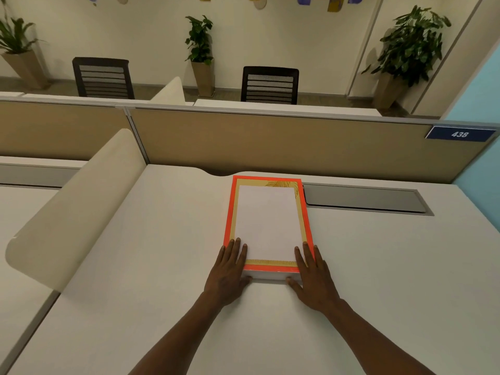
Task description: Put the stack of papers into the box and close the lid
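Two bare hands frame the near end of the box (229,212) in the single head view. It is a flat rectangular box with an orange rim and a gold inner border, lying lengthwise away from the person at about twelve o'clock on the pale desk (135,266). The stack of papers (266,223) sits squarely inside that border, white and flat; whether it lies down in the box or on top of something closed cannot be told from here, and no separate lid shows. The left hand (228,269) lies at the box's seven o'clock corner, fingers spread flat over rim and paper edge, thumb against the near wall. The right hand (312,277) mirrors it at five o'clock, fingers along the right rim, thumb on the near wall. Neither hand is clamped on anything; both rest open and pressing.

Judged from this, the papers are being settled in place. To do it well, press evenly with both palms so the stack stays square to the border, keep the thumbs bracing the near wall so the box does not slide toward the grey cable tray (362,197) at one o'clock, and clear the fingertips off the rim before any lid goes on.
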